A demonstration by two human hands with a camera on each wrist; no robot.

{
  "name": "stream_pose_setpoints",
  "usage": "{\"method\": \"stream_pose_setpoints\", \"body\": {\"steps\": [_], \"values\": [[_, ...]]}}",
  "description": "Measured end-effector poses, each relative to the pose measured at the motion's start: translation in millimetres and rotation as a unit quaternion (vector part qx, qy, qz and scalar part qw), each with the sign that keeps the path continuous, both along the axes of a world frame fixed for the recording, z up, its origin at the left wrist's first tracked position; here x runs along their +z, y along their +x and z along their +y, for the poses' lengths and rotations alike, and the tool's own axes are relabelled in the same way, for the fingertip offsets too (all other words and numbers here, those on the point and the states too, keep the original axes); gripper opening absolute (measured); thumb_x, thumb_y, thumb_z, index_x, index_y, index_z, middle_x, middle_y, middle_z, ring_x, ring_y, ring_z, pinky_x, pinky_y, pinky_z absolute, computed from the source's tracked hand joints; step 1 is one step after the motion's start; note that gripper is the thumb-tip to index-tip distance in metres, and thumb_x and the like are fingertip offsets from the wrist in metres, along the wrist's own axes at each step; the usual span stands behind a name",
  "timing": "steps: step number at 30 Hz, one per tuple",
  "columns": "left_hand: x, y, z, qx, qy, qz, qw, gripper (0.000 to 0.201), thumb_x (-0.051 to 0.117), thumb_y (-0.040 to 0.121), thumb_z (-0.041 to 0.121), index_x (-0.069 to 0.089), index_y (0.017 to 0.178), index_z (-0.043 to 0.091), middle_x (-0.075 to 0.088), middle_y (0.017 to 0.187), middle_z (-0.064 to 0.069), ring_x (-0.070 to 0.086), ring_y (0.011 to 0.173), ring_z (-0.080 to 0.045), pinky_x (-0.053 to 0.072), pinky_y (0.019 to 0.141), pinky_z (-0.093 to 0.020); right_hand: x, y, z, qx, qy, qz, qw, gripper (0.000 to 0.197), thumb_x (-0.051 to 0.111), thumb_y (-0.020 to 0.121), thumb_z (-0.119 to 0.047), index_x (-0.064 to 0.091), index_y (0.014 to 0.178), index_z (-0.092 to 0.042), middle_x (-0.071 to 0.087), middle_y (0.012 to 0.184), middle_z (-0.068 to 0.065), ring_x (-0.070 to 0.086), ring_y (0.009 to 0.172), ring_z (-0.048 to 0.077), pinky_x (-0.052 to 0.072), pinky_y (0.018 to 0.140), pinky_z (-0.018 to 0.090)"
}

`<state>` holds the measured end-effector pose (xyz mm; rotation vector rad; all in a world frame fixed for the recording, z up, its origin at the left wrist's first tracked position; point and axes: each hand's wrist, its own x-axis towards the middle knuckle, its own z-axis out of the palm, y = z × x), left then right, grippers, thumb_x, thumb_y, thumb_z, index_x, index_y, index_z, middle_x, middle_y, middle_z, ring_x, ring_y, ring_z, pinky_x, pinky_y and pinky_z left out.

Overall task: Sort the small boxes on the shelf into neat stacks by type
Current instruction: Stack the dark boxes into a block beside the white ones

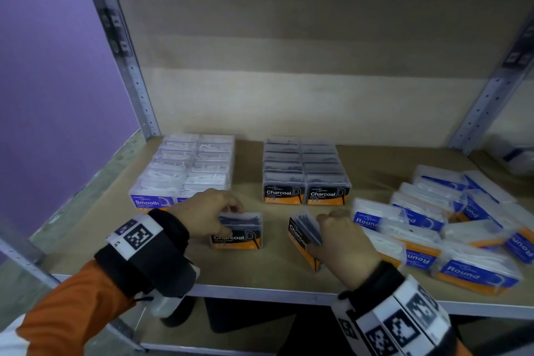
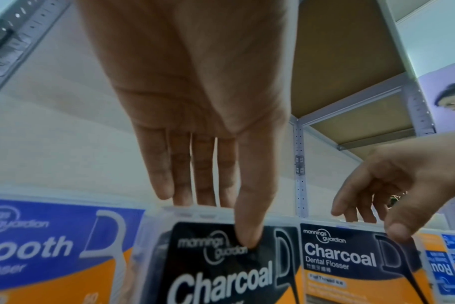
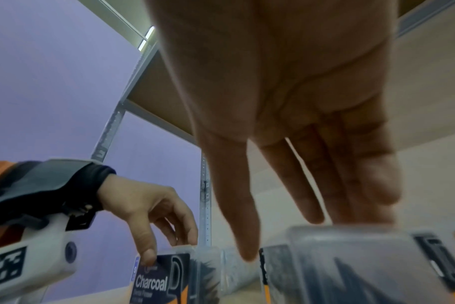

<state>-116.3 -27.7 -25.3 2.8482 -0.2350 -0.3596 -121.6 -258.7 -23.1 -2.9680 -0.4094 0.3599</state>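
The brown board shelf (image 1: 254,266) carries a block of Smooth boxes (image 1: 185,170) back left, a block of Charcoal boxes (image 1: 303,170) mid-back, two loose Charcoal boxes (image 1: 239,233) in front, and jumbled Round boxes (image 1: 450,222) at right.

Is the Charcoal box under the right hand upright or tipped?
Tipped. In the head view the Charcoal box leans at an angle under the right hand, its label slanted, while the other Charcoal box, held by the left hand, stands square.

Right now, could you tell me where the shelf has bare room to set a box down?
Bare board lies between the Smooth rows and Charcoal rows, and behind both. The Round boxes crowd the right.
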Motion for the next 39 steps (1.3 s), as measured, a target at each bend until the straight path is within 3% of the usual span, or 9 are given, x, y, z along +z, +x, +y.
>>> {"method": "stream_pose_setpoints", "body": {"steps": [3,10,13,17,19,23,26,34,39], "values": [[0.4,2.3,-2.4,-0.004,0.018,0.001,1.000,0.046,0.069,0.079,0.017,0.056,0.123,0.019,0.057,0.123,0.000,0.052,0.110,-0.013,0.039,0.089,-0.021,-3.4,3.2,4.8,-0.006,-0.018,0.002,1.000,0.032,0.048,0.093,-0.016,0.053,0.122,-0.004,0.052,0.126,0.013,0.051,0.117,0.026,0.042,0.093,0.031],[2.6,4.7,-7.9,-0.020,0.039,-0.005,0.999,0.047,0.069,0.077,0.020,0.057,0.122,0.020,0.057,0.121,0.001,0.053,0.108,-0.014,0.040,0.084,-0.022,1.4,4.6,3.1,-0.006,0.000,0.008,1.000,0.030,0.048,0.093,-0.017,0.054,0.119,-0.005,0.050,0.126,0.013,0.050,0.116,0.026,0.041,0.092,0.030],[3.8,6.8,-10.9,-0.014,0.027,-0.017,0.999,0.047,0.070,0.074,0.020,0.058,0.120,0.020,0.058,0.119,0.002,0.054,0.105,-0.015,0.043,0.084,-0.024,12.5,5.5,-0.4,0.000,0.028,-0.012,1.000,0.035,0.053,0.089,-0.019,0.054,0.122,-0.011,0.050,0.126,0.010,0.050,0.117,0.026,0.040,0.091,0.028],[6.7,12.5,-16.1,-0.016,0.023,-0.035,0.999,0.048,0.071,0.074,0.021,0.058,0.120,0.020,0.058,0.118,0.002,0.055,0.104,-0.015,0.045,0.084,-0.026,37.3,8.4,-7.8,0.014,0.081,-0.052,0.995,0.045,0.064,0.082,-0.024,0.052,0.124,-0.015,0.050,0.127,0.004,0.053,0.114,0.021,0.037,0.078,0.023],[7.3,16.8,-19.2,-0.021,0.024,-0.041,0.999,0.049,0.071,0.075,0.021,0.057,0.122,0.019,0.057,0.120,0.003,0.055,0.106,-0.015,0.044,0.082,-0.025,49.7,12.7,-12.5,0.026,0.088,-0.076,0.993,0.051,0.067,0.079,-0.026,0.050,0.126,-0.016,0.051,0.127,0.002,0.052,0.115,0.019,0.038,0.079,0.022],[6.9,25.2,-26.8,-0.031,0.037,-0.044,0.998,0.049,0.070,0.076,0.022,0.056,0.122,0.019,0.055,0.119,0.003,0.054,0.105,-0.014,0.037,0.073,-0.020,67.8,30.0,-22.9,0.055,0.068,-0.101,0.991,0.054,0.071,0.076,-0.024,0.050,0.126,-0.016,0.053,0.127,0.002,0.052,0.114,0.019,0.039,0.080,0.023],[6.0,32.0,-31.4,-0.035,0.036,-0.045,0.998,0.047,0.070,0.075,0.021,0.058,0.120,0.017,0.054,0.110,0.002,0.051,0.094,-0.012,0.035,0.063,-0.021,72.7,47.9,-31.2,0.075,0.052,-0.100,0.991,0.053,0.073,0.075,-0.020,0.053,0.124,-0.015,0.055,0.127,0.003,0.053,0.112,0.019,0.041,0.084,0.024],[1.6,48.2,-38.9,-0.032,0.041,-0.042,0.998,0.047,0.069,0.077,0.022,0.056,0.121,0.019,0.055,0.119,0.001,0.054,0.104,-0.017,0.038,0.071,-0.022,58.5,86.9,-39.7,0.136,-0.028,-0.052,0.989,0.044,0.069,0.079,-0.015,0.053,0.120,-0.013,0.055,0.126,0.006,0.053,0.111,0.021,0.040,0.079,0.024],[-1.4,54.9,-41.1,-0.035,0.045,-0.038,0.998,0.048,0.069,0.077,0.024,0.056,0.122,0.019,0.055,0.120,0.001,0.055,0.106,-0.018,0.044,0.079,-0.027,48.2,100.8,-36.4,0.177,-0.082,-0.020,0.981,0.049,0.066,0.084,-0.016,0.048,0.130,-0.011,0.051,0.132,0.008,0.051,0.115,0.025,0.038,0.079,0.025]]}}
